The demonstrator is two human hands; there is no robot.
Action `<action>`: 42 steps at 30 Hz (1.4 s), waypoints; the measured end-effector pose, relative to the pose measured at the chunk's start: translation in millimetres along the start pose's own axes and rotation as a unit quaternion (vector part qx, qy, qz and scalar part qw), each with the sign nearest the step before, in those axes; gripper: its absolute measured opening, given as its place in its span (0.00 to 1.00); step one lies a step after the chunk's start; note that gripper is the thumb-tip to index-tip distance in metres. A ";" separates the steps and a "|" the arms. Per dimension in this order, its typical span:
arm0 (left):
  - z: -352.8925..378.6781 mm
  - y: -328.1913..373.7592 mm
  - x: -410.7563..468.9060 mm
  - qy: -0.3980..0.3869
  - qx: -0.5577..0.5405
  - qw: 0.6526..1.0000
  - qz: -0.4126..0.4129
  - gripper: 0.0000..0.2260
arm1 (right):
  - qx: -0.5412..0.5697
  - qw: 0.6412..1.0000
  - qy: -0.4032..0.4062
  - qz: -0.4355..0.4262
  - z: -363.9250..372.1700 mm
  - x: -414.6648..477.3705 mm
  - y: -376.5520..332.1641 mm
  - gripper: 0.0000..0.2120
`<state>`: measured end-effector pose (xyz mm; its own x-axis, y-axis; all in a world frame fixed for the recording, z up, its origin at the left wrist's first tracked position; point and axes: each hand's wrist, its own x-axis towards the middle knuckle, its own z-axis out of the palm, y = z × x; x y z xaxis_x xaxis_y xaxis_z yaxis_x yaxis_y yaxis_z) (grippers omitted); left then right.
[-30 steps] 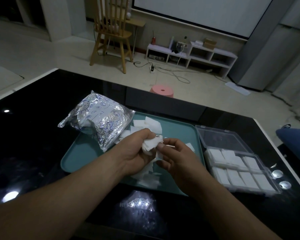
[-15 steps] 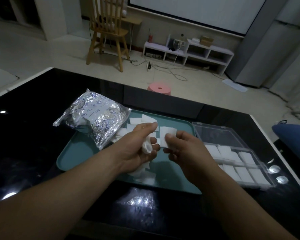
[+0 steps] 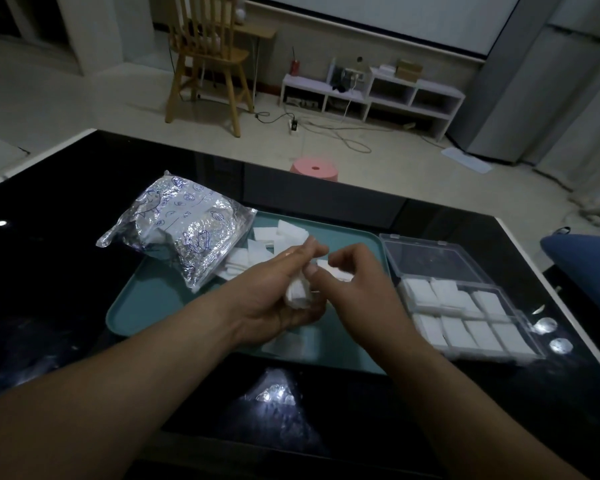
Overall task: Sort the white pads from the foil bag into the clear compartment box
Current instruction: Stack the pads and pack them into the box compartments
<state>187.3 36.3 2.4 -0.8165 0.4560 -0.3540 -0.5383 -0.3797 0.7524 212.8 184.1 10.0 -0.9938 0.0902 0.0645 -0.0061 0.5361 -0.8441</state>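
My left hand (image 3: 278, 289) grips a small stack of white pads (image 3: 298, 293) over the teal tray (image 3: 146, 299). My right hand (image 3: 355, 282) is right beside it and pinches one white pad (image 3: 333, 271) off the stack. The foil bag (image 3: 184, 233) lies on the tray's far left corner, with loose white pads (image 3: 267, 242) spilled beside it. More loose pads (image 3: 288, 344) lie under my hands. The clear compartment box (image 3: 465, 299) sits open to the right of the tray, its compartments holding white pads, its lid folded back.
Everything rests on a glossy black table (image 3: 49, 271) with bright light reflections. A blue cushion (image 3: 582, 265) sits past the table's right edge. Beyond the far edge stand a pink stool (image 3: 314, 168), a wooden chair (image 3: 208, 60) and a low white shelf (image 3: 371, 95).
My hands stayed together over the tray. My right hand pulled a single pad away from the stack that my left hand holds. The view shifted slightly downward.
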 end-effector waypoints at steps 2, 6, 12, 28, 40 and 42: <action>-4.8 3.3 0.8 -0.010 -0.012 0.999 -0.030 0.22 | -0.027 0.994 -0.071 -0.083 -9.0 -3.3 -7.1 0.18; -2.5 3.6 -1.3 -0.067 -0.026 0.996 -0.057 0.23 | -0.070 0.977 -0.165 -0.112 -5.7 -5.5 -7.1 0.21; -8.8 -3.5 3.3 -0.058 -0.023 0.997 -0.053 0.20 | -0.063 0.981 -0.136 -0.125 -6.6 -2.1 -2.8 0.21; -6.2 5.4 16.9 0.101 -0.108 0.989 -0.001 0.08 | -0.244 0.969 0.041 -0.009 -49.0 55.4 34.2 0.08; 12.5 -10.1 32.2 0.089 -0.026 0.995 -0.024 0.06 | -0.549 0.820 -0.137 -0.080 -43.5 58.0 63.2 0.11; 17.0 -15.1 35.6 0.094 -0.008 0.995 -0.026 0.05 | -0.560 0.812 -0.130 -0.103 -39.5 46.0 59.9 0.09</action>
<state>169.9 72.0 -12.1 -0.8111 0.3179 -0.4909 -0.5830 -0.3734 0.7215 171.0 253.5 -16.6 -0.9751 -0.2002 -0.0955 -0.2155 0.9572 0.1933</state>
